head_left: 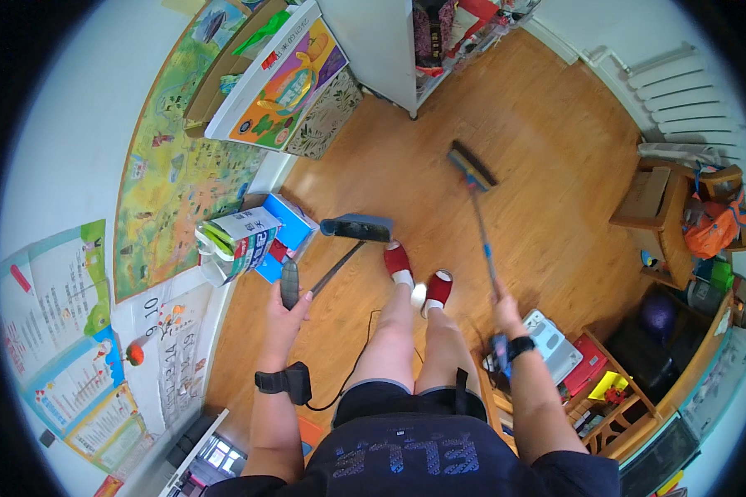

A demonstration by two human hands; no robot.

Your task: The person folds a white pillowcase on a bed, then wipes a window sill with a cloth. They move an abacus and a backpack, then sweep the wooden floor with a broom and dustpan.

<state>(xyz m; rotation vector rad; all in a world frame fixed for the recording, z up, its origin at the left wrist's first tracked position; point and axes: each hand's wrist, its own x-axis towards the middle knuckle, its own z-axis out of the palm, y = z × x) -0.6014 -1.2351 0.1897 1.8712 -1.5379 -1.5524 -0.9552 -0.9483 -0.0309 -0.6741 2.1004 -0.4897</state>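
Note:
My left hand [289, 320] grips the dark handle of a long-handled dustpan [373, 223]. The pan rests on the wood floor, its opening facing away from me, just ahead of my left red slipper [398, 259]. A grey ribbed grip [290, 284] also rises from this hand; whether it belongs to the dustpan I cannot tell. Around the blue-and-grey stick of a broom [486, 248] my right hand [505, 315] is closed. The broom head [472, 166], with dark bristles, lies farther out on the floor, right of the pan and apart from it.
A clear plastic container [239, 242] and blue boxes [291, 220] stand by the left wall. Ahead are a printed carton [298, 87] and a white cabinet [382, 50]. A wooden chair [653, 217] and radiator [684, 99] are right. A black cable [367, 341] trails near my left leg.

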